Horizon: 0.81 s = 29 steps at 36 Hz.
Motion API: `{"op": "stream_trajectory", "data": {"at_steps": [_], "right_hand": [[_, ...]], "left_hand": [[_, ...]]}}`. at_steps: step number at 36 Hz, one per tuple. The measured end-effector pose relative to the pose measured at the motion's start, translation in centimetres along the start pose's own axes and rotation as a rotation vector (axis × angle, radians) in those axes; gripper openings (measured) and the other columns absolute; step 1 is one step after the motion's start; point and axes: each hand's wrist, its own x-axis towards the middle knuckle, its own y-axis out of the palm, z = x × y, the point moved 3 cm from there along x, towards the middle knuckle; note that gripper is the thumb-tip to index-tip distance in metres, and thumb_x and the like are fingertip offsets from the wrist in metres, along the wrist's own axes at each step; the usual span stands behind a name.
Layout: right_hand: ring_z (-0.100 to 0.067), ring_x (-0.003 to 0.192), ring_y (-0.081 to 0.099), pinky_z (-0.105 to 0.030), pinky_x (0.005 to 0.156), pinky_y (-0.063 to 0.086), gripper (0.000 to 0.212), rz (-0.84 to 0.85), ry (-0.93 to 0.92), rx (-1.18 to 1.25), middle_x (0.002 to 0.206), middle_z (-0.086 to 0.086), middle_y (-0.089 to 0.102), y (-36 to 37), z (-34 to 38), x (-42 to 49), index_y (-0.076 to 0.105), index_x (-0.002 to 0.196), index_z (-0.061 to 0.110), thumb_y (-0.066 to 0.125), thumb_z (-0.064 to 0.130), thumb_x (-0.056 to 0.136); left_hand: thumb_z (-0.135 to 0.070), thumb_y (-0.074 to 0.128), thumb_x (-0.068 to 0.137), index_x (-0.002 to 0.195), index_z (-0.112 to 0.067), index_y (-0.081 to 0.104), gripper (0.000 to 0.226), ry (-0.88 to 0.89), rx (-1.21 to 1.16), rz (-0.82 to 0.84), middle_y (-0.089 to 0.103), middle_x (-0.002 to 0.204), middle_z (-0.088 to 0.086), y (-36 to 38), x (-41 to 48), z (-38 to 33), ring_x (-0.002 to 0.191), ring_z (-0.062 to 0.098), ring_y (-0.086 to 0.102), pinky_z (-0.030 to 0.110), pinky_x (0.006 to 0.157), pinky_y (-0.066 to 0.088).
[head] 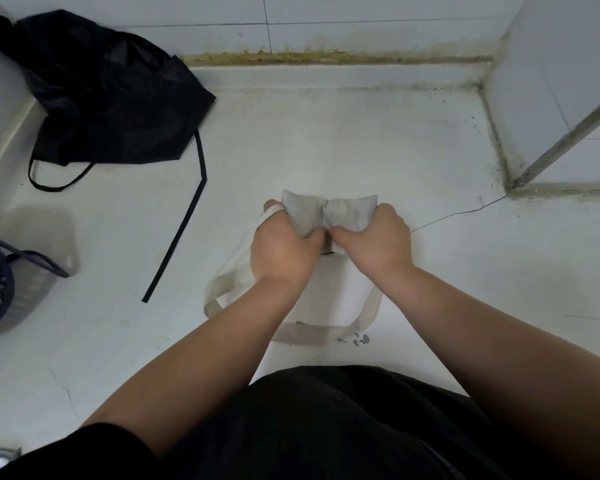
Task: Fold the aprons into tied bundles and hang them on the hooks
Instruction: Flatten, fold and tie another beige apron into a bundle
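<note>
Apron bundle (326, 213), grey, is gripped at bench (361, 150) centre by curled fingers (271, 204) of left hand (284, 252) and right hand (373, 242). Its strap (312, 330) is looped beneath the wrists. 1 black apron (111, 95) is piled far left.

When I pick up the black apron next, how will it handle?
Probably floppy: the black apron lies crumpled in soft folds, so it should sag. Likely light, as it looks like thin cloth. Its long strap trails loose over the white surface, so it may dangle and snag.
</note>
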Motion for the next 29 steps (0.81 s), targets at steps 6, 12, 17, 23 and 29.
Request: {"op": "stream_trajectory", "data": {"at_steps": [6,12,17,23,29], "right_hand": [[-0.030,0.100,0.056,-0.025,0.066,0.032,0.027,0.045,-0.098,-0.147,0.105,-0.013,0.059,-0.1,0.5,0.6,0.053,0.098,0.003,0.065,0.021,0.083],[-0.025,0.080,0.049,-0.021,0.046,0.024,0.022,0.189,-0.157,-0.370,0.092,-0.012,0.055,-0.4,1.0,1.3,0.039,0.071,0.013,0.056,0.013,0.085],[-0.027,0.065,0.050,-0.030,0.049,0.033,0.024,0.374,-0.289,-0.288,0.066,-0.006,0.048,-0.2,1.6,0.5,0.042,0.067,0.010,0.049,0.018,0.088],[-0.028,0.078,0.049,-0.030,0.063,0.028,0.030,0.165,-0.433,-0.406,0.078,-0.005,0.045,-0.8,2.1,-0.4,0.046,0.077,0.013,0.033,0.025,0.101],[-0.032,0.100,0.054,-0.041,0.083,0.042,0.032,0.122,-0.538,-0.309,0.110,-0.016,0.059,-0.9,2.6,-0.7,0.054,0.126,0.004,0.041,0.014,0.099]], "left_hand": [[-0.034,0.055,0.093,0.086,-0.015,0.040,0.025,0.226,-0.011,0.077,0.057,0.084,0.002,0.3,-0.8,-0.7,0.070,0.018,0.050,0.025,0.058,0.029],[-0.027,0.038,0.103,0.054,-0.014,0.034,0.051,0.336,0.016,0.200,0.048,0.050,0.005,0.3,-1.7,-1.4,0.052,0.022,0.046,0.035,0.058,0.032],[-0.032,0.046,0.099,0.052,-0.010,0.046,0.052,0.319,0.072,0.145,0.061,0.056,0.014,0.0,-0.4,-1.0,0.058,0.029,0.058,0.040,0.062,0.045],[-0.032,0.039,0.101,0.051,-0.013,0.034,0.053,0.284,0.256,0.157,0.040,0.049,0.001,-0.3,0.1,-1.4,0.055,0.024,0.040,0.033,0.056,0.025],[-0.035,0.026,0.105,0.069,-0.005,0.054,0.054,0.311,0.386,0.125,0.046,0.064,0.005,-0.6,0.4,-2.2,0.067,0.028,0.046,0.031,0.060,0.029]]}}
